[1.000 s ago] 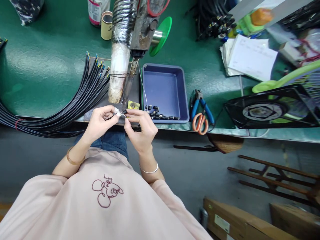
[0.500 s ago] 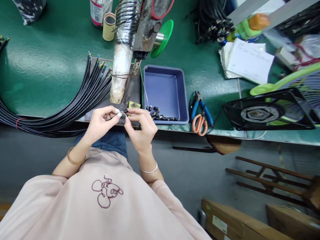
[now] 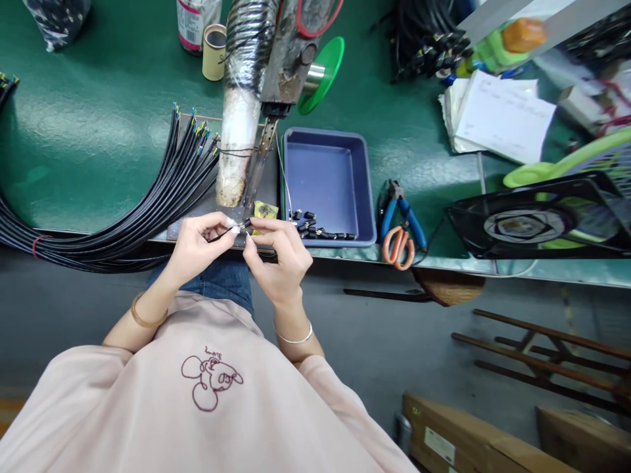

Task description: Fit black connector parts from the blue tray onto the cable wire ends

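Observation:
My left hand is closed in a pinch on a thin black cable at the table's front edge. Its fingertips carry something white. My right hand meets it from the other side, thumb and fingers pinched around a small black connector. The two sets of fingertips almost touch, and the fine wire ends between them are too small to make out. Just beyond the hands, the soldering iron points down in its holder, beside a yellow sponge.
A blue tray with several black connectors stands to the right, then blue-handled pliers and orange-handled scissors. A bundle of black cables curves along the left. A black fan stands far right; a solder spool is behind.
The black connector now shows between the fingertips of both hands, and the right fingers have shifted slightly. The view has turned a little, so things on the right appear farther right.

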The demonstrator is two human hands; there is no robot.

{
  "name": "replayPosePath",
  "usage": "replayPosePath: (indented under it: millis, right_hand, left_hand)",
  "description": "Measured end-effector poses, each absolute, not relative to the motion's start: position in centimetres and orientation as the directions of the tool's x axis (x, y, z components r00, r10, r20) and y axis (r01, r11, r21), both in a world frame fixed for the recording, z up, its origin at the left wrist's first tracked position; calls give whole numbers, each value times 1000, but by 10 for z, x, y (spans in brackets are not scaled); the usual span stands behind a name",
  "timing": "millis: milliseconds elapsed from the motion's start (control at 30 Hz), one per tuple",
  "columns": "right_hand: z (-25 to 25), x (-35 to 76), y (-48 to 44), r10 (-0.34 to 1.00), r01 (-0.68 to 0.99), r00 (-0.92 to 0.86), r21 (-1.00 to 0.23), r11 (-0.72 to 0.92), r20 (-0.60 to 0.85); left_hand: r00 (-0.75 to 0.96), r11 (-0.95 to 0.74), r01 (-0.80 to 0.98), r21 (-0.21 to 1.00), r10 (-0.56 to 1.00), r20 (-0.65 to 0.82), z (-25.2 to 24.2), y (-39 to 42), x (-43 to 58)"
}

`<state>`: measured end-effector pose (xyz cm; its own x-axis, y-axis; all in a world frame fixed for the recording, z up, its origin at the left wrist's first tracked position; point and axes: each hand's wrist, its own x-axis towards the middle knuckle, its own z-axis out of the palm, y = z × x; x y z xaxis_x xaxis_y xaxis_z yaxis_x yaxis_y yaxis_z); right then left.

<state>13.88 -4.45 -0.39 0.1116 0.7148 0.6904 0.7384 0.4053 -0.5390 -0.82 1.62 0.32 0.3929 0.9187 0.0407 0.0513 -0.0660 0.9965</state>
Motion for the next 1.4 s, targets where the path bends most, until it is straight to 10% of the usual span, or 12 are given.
replayPosePath:
  millis: [267,500,733,1000,1167,1400]
  right_hand:
    - [-3,143,-49,733,722,104,-558,409,673]
    - [7,149,-62,764,501,393,-816,288,511]
    - [24,159,-76,520,704,482,-665,250,705]
    - [16,165,-62,879,864,180,-498,73,441]
    - [1,161,-40,932,933,156,-358,-31,326]
    - [4,161,-34,957,926,179,-367,-86,227]
  left_hand:
    - [463,1,56,998,886,-27,4,12,-9]
    - [657,-61,197,979,749,-86,6,5,-21]
    - [846,-318,283,905,527,-80,-9,-7,-32]
    - [517,-113,234,966,855,-25,-10,-6,-44]
    - [208,-382,614,690,922,326,-5,22,-50]
    - [119,-327,738,591,924,363,-17,64,-47]
